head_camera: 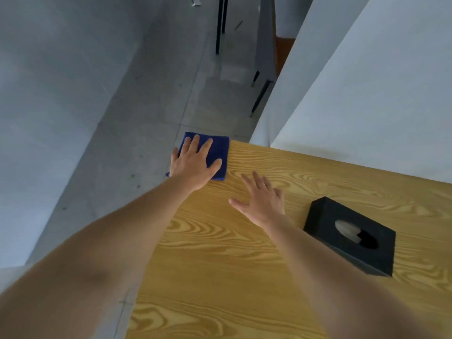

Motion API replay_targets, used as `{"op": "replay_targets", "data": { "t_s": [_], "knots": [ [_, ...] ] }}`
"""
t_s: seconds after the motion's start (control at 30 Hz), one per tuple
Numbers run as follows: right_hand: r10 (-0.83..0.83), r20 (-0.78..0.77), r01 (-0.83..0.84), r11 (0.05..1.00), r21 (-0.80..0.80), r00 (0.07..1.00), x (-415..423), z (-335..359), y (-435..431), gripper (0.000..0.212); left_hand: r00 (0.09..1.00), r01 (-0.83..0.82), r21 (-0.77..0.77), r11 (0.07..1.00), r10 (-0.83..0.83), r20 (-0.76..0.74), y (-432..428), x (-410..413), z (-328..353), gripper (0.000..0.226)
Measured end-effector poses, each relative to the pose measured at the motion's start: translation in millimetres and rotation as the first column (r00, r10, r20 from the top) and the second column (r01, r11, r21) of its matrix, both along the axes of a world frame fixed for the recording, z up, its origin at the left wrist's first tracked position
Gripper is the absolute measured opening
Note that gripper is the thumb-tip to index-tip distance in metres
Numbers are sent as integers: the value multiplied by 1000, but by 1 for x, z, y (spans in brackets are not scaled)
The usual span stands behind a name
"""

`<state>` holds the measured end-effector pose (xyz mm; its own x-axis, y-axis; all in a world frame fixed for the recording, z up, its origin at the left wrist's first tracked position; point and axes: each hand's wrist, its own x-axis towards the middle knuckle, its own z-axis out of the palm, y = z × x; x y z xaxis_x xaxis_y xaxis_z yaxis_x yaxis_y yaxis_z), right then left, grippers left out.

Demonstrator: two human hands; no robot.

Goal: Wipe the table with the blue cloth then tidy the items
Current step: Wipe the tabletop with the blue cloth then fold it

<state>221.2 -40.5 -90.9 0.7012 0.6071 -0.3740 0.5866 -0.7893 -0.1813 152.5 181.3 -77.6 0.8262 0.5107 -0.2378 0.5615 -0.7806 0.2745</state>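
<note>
— Blue cloth (218,150) lies folded under the left hand (193,165), right at the far left corner of the worktop (220,253). Part of it looks to hang past the edge.

— How is that hand set?

— Flat, fingers spread wide, palm pressing down on the cloth. It is not pinching or gripping anything, only pressing.

— And the other?

— The right hand (261,204) is open too, fingers apart, palm down on the bare wood, just to the right of the left hand and a little nearer the body. It holds nothing. I judge it braces the person while the left does the work.

— So which step is this?

— Wiping, I think, at the corner. Tidying looks not yet begun: a black box (352,237) with an oval opening on top sits askew just to the right of the right hand, apart from it.

— What does the next move call for?

— Probably a pull of the cloth back from the corner toward the body, pressure kept even so it doesn't slip off the edge. The right hand would need to lift clear when the cloth comes its way.
</note>
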Motion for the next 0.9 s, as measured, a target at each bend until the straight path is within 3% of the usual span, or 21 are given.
{"op": "replay_targets", "data": {
  "t_s": [0.23,0.53,0.9],
  "knots": [
    [-63,47,61,997,36,997,-14,-48,-13,101,996,85,25,996,-84,-34,14,43,-60,83],
    [-78,119,66,993,99,990,-17,-58,-16,97,998,36,135,990,-41,38,9,43,-83,88],
    [-76,157,58,991,118,985,-41,-58,-31,96,1000,11,179,984,-12,9,-42,-45,-84,87]
  ]
}}
